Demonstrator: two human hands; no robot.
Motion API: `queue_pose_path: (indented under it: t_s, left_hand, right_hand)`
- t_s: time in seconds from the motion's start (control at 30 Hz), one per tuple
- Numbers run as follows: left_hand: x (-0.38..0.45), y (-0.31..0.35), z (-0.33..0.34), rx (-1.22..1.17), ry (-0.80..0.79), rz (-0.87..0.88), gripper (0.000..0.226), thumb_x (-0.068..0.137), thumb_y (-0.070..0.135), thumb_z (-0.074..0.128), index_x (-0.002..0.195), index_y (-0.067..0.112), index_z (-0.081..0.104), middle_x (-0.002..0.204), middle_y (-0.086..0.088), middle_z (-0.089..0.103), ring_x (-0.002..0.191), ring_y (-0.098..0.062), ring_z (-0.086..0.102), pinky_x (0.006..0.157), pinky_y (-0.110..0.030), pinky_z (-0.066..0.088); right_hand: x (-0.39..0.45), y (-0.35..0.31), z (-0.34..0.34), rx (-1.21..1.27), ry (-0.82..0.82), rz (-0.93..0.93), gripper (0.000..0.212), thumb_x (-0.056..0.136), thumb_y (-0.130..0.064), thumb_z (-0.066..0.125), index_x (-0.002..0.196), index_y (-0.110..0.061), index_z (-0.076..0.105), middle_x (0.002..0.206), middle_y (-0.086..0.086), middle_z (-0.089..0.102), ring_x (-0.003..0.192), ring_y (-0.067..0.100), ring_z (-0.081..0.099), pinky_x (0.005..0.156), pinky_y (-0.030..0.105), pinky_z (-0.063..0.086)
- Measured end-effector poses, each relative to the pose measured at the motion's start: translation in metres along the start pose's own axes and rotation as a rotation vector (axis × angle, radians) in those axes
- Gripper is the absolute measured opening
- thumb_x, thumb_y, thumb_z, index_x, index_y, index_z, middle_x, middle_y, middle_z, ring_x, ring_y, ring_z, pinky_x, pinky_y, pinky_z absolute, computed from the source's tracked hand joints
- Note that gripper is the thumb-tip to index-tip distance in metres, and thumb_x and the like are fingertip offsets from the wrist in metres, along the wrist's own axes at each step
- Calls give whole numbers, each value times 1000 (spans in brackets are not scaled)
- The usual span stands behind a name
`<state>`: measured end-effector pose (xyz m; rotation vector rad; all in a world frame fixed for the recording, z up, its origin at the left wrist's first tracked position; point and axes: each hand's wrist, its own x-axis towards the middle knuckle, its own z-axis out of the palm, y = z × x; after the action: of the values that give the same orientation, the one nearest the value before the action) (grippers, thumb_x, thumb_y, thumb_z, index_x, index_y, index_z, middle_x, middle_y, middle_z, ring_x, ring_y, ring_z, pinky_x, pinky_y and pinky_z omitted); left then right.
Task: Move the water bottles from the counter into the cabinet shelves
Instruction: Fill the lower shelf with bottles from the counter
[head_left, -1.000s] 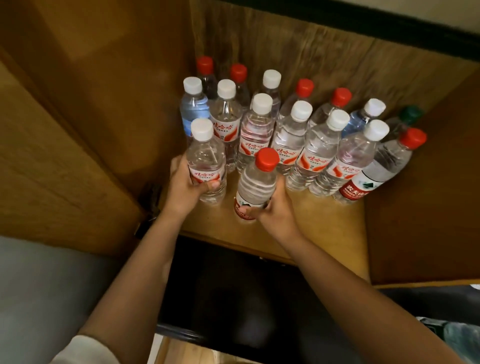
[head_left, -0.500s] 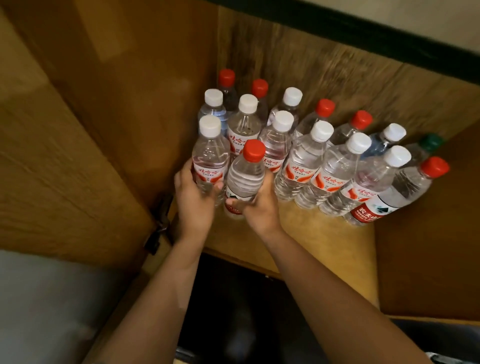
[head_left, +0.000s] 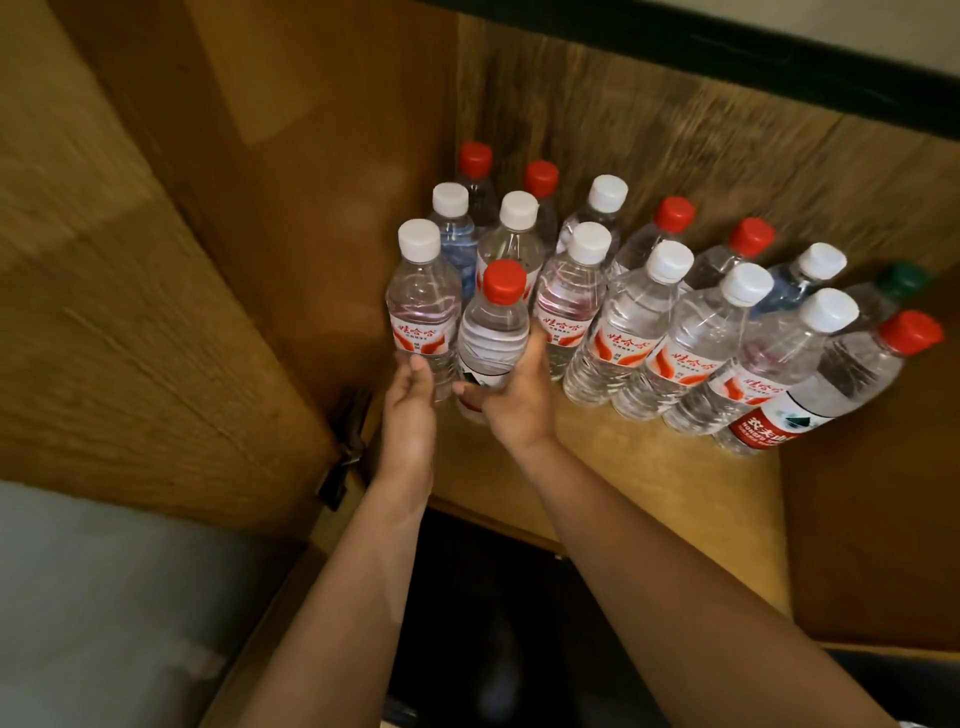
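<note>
In the head view, a wooden cabinet shelf (head_left: 649, 467) carries a crowd of upright clear water bottles, capped white, red and one green, packed toward its back left corner. The right hand (head_left: 519, 400) wraps the lower body of a red-capped bottle (head_left: 493, 332) at the front of the group. The left hand (head_left: 410, 400), fingers relaxed, touches the white-capped bottle (head_left: 423, 306) just beside it.

Rear bottles (head_left: 475, 176) half hidden — labels unreadable, blurred.
</note>
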<state>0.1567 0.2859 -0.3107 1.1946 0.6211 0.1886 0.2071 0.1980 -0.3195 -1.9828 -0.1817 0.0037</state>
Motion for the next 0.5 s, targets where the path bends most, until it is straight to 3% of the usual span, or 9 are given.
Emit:
queue_pose_path:
  t_s: [0.17, 0.33, 0.4, 0.5]
  left_hand:
    - [7, 4, -11, -8, -16, 9, 46, 99, 35, 35, 141, 16, 37, 135, -5, 53, 125, -18, 49, 106, -34, 36]
    - [-3, -1, -10, -40, -31, 4, 39, 98, 34, 35, 130, 16, 48, 128, -4, 58, 114, -13, 56, 81, -19, 44]
    - [-4, 0, -10, -37, -64, 20, 41, 98, 31, 36, 135, 14, 44, 131, -4, 57, 117, -13, 55, 86, -20, 44]
    - [-7, 0, -12, -26, -105, 30, 44, 98, 20, 41, 141, 16, 35, 139, -3, 50, 126, -14, 47, 105, -30, 38]
  right_hand:
    - [0, 0, 5, -12, -50, -21, 96, 62, -1, 81, 139, -10, 23, 135, 7, 44, 126, 17, 42, 100, 19, 34]
    - [-1, 1, 9, -48, -11, -10, 95, 66, 0, 77, 142, -12, 20, 137, 7, 44, 127, 17, 42, 97, 16, 31]
    - [-1, 1, 8, -67, -25, -14, 94, 69, -4, 76, 142, -16, 18, 135, 5, 48, 122, 15, 46, 93, 18, 34]
    - [-3, 1, 9, -73, -15, 9, 94, 70, -3, 75, 142, -17, 18, 133, 2, 51, 114, 10, 46, 87, 14, 33]
